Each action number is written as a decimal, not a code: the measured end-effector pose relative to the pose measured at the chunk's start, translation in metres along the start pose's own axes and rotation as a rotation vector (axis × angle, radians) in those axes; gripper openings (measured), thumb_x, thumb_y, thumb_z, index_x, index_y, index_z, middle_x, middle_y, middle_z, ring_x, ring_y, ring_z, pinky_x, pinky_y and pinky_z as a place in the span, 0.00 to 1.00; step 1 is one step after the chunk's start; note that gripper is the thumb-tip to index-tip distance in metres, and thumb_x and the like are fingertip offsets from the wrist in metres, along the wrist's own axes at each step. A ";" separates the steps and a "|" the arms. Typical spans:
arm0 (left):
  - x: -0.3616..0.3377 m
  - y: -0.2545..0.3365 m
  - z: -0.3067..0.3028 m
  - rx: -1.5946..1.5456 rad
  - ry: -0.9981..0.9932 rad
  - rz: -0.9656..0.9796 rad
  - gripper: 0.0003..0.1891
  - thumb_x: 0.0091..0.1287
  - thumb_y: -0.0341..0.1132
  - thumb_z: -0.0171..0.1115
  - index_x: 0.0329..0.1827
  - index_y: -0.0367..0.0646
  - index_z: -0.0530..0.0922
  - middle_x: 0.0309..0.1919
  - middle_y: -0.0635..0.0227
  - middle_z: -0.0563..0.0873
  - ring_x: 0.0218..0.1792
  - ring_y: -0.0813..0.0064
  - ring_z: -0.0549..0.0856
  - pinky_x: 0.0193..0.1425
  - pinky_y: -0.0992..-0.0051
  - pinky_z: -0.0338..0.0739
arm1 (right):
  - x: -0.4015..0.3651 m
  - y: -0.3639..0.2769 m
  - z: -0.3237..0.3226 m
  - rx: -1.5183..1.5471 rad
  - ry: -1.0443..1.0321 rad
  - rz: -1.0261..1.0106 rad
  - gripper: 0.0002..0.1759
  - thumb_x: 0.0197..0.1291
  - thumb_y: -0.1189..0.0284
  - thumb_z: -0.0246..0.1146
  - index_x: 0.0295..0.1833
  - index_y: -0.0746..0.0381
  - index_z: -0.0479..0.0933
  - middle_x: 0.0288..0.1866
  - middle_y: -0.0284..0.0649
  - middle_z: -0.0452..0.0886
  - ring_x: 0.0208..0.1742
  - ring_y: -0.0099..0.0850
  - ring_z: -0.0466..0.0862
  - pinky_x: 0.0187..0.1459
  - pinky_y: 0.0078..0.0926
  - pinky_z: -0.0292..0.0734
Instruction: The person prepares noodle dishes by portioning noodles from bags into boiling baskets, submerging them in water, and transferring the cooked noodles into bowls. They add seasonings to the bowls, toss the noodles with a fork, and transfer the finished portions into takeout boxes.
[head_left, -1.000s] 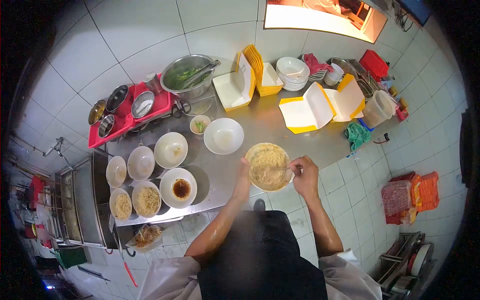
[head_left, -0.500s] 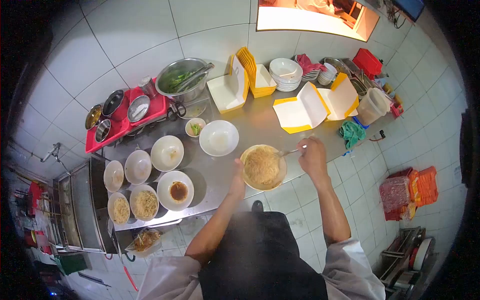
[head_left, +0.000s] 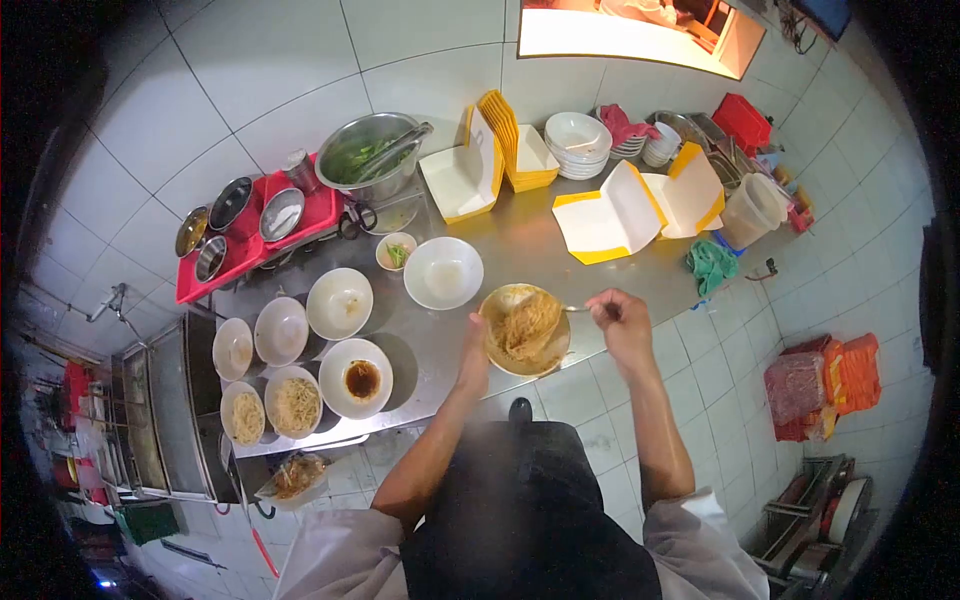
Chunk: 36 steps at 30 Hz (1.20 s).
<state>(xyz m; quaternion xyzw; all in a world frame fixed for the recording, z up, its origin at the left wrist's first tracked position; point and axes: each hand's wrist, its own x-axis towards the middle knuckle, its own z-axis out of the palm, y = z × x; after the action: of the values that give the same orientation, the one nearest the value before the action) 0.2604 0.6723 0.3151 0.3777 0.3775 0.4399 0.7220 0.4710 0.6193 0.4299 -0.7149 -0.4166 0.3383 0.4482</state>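
Note:
A bowl [head_left: 497,357] of brown-coated noodles [head_left: 528,325] is at the front edge of the steel counter [head_left: 440,345]. My left hand [head_left: 474,350] grips its left rim. In my right hand [head_left: 620,325] is the handle of a metal utensil [head_left: 575,308], whose far end is in the noodles, lifting them in a clump. Up and left of this bowl stands a white bowl [head_left: 444,273] with a little pale liquid. Beside it is a small bowl of chopped greens [head_left: 396,252]. A bowl of dark sauce [head_left: 356,378] is further left.
More bowls, two with noodles [head_left: 295,403], stand at the left. Behind are a red tray [head_left: 318,208] of metal bowls, a steel pot of greens [head_left: 368,150], yellow-white boxes [head_left: 610,215], stacked white bowls [head_left: 578,140] and a green cloth [head_left: 712,265].
The noodles have been gathered and raised into a clump at the bowl's upper right, baring its inner wall. My right hand has turned and shifted slightly; my left hand stays on the rim.

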 end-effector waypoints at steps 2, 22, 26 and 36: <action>0.003 -0.007 -0.002 -0.058 0.002 -0.036 0.43 0.69 0.68 0.40 0.75 0.42 0.55 0.71 0.60 0.64 0.72 0.67 0.62 0.75 0.65 0.54 | 0.010 0.000 -0.010 -0.244 0.109 -0.245 0.10 0.44 0.89 0.60 0.30 0.65 0.79 0.30 0.42 0.78 0.36 0.38 0.78 0.35 0.32 0.73; 0.009 -0.010 0.002 -0.039 0.069 -0.036 0.44 0.69 0.69 0.35 0.75 0.39 0.55 0.72 0.60 0.62 0.73 0.68 0.60 0.76 0.67 0.51 | 0.029 -0.023 -0.011 0.039 -0.032 -0.157 0.04 0.53 0.83 0.62 0.32 0.65 0.81 0.25 0.36 0.78 0.27 0.24 0.75 0.32 0.28 0.71; 0.014 -0.002 0.002 -0.094 0.018 -0.031 0.41 0.71 0.66 0.37 0.74 0.40 0.57 0.71 0.60 0.64 0.71 0.67 0.63 0.74 0.65 0.56 | 0.044 -0.015 -0.010 -0.734 0.113 -0.597 0.05 0.48 0.84 0.61 0.31 0.65 0.79 0.27 0.41 0.77 0.33 0.35 0.78 0.37 0.37 0.73; -0.007 0.017 0.020 0.029 0.080 -0.007 0.43 0.70 0.67 0.35 0.74 0.38 0.55 0.71 0.58 0.64 0.72 0.68 0.60 0.75 0.67 0.52 | 0.008 0.036 0.024 -0.254 0.029 -0.241 0.08 0.46 0.86 0.62 0.32 0.63 0.79 0.31 0.40 0.74 0.41 0.40 0.75 0.42 0.39 0.71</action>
<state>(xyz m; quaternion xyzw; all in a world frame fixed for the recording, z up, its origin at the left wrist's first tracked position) 0.2696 0.6673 0.3405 0.3691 0.4138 0.4467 0.7022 0.4644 0.6264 0.3866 -0.7156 -0.5320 0.2165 0.3976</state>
